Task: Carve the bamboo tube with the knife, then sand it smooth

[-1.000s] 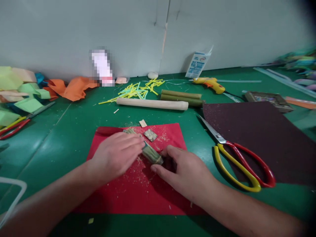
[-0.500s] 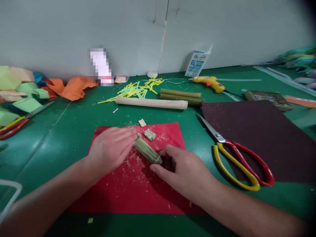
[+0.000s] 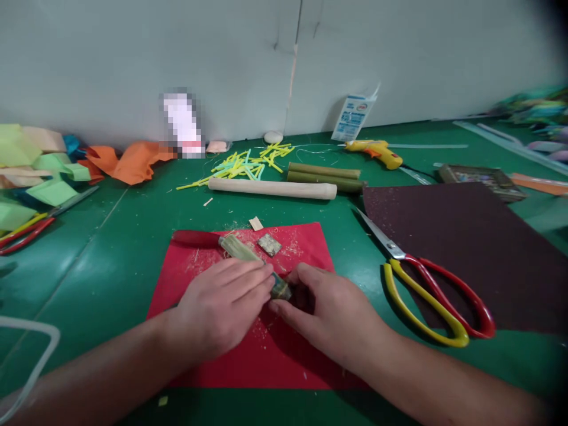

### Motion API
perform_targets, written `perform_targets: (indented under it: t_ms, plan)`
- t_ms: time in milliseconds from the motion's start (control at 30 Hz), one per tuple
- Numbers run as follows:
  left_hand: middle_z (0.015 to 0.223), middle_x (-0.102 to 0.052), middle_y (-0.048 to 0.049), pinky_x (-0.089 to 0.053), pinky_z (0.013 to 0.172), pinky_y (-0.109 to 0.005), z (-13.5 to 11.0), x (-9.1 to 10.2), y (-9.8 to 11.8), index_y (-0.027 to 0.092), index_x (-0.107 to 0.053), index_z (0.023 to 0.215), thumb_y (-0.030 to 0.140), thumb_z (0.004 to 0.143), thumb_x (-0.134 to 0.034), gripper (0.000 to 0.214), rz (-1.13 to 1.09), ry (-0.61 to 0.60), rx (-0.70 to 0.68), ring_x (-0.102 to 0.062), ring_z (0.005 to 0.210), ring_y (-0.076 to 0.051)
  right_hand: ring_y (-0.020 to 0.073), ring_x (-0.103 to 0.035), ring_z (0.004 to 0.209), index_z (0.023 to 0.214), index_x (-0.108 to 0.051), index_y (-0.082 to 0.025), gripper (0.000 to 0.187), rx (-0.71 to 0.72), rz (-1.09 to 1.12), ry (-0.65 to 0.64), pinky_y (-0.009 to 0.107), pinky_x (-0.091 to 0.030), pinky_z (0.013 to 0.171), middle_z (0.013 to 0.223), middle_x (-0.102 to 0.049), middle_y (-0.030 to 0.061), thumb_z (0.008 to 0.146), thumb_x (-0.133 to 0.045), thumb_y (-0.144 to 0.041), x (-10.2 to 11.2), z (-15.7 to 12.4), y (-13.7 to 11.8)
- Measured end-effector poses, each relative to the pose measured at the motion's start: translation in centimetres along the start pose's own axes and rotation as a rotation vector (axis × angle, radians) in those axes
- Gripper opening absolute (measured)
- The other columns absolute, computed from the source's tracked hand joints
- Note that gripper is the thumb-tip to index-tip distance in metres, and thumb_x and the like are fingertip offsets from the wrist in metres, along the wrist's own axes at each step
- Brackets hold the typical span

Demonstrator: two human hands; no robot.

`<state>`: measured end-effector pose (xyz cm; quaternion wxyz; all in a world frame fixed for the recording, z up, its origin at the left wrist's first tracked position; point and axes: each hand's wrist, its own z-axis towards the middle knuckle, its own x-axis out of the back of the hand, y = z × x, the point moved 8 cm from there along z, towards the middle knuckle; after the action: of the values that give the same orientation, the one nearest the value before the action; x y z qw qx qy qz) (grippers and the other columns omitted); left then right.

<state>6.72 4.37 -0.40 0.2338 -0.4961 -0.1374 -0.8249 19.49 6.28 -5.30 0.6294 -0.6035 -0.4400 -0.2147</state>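
Note:
A short green bamboo piece [image 3: 239, 248] lies slantwise over the red sheet [image 3: 199, 367]. My right hand [image 3: 328, 313] grips its near right end between thumb and fingers. My left hand [image 3: 226, 302] is laid over the bamboo's middle, fingers together. A dark bluish edge, seemingly sandpaper [image 3: 278, 283], shows beneath its fingertips; most of that piece is hidden. Just beyond the bamboo are a small speckled grey square [image 3: 269, 244] and a pale wood chip [image 3: 256, 223]. Fine shavings are scattered around them.
Right of the sheet lie large scissors [image 3: 394, 248] on a dark brown sheet [image 3: 461, 248]. Behind are a peeled pale stick [image 3: 273, 188], green bamboo lengths [image 3: 326, 177], yellow strips [image 3: 235, 165] and a yellow glue gun [image 3: 377, 152]. Folded papers [image 3: 48, 183] and other scissors [image 3: 31, 231] sit left.
My left hand has slid along the bamboo toward my right hand, uncovering the bamboo's far end. My right hand has kept its hold in nearly the same spot.

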Motion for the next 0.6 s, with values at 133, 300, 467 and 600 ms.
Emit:
perform_targets:
  t_ms: [133, 300, 467, 600]
  plan:
    - [0.104, -0.068, -0.0063, -0.048, 0.089, -0.035, -0.1, 0.0, -1.2, 0.013, -0.063, 0.104, 0.014, 0.083, -0.052, 0.023, 0.055, -0.001, 0.11, -0.062, 0.098, -0.018, 0.0129, -0.051, 0.056, 0.078, -0.054, -0.022, 0.021, -0.001, 0.005, 0.006, 0.024, -0.029, 0.049, 0.068, -0.061, -0.0015, 0.074, -0.058, -0.042, 0.0, 0.0, 0.1]
    - [0.11, -0.066, -0.0084, -0.047, 0.09, -0.036, -0.2, -0.1, -0.4, 0.011, -0.062, 0.106, 0.011, 0.083, -0.049, 0.027, 0.025, -0.032, 0.025, -0.059, 0.105, -0.02, 0.0125, -0.05, 0.055, 0.077, -0.053, -0.021, 0.022, 0.014, 0.01, 0.009, 0.024, -0.029, 0.048, 0.067, -0.06, -0.0011, 0.073, -0.059, -0.042, -0.1, 0.0, 0.0]
    - [0.104, -0.068, -0.0073, -0.049, 0.086, -0.036, -0.3, 0.3, -1.8, 0.014, -0.063, 0.104, 0.014, 0.084, -0.05, 0.024, 0.092, -0.002, 0.111, -0.062, 0.098, -0.019, 0.0134, -0.05, 0.056, 0.078, -0.054, -0.022, 0.022, -0.014, 0.018, -0.006, 0.025, -0.029, 0.048, 0.067, -0.061, -0.0015, 0.074, -0.059, -0.043, -0.1, 0.2, 0.1]
    - [0.106, -0.067, -0.0095, -0.049, 0.087, -0.036, -0.1, 0.3, -0.9, 0.011, -0.062, 0.105, 0.01, 0.083, -0.047, 0.027, 0.062, -0.009, 0.056, -0.061, 0.101, -0.021, 0.0129, -0.049, 0.055, 0.078, -0.053, -0.022, 0.023, 0.002, 0.012, 0.001, 0.024, -0.029, 0.048, 0.066, -0.06, -0.0014, 0.073, -0.06, -0.043, -0.1, 0.2, 0.1]
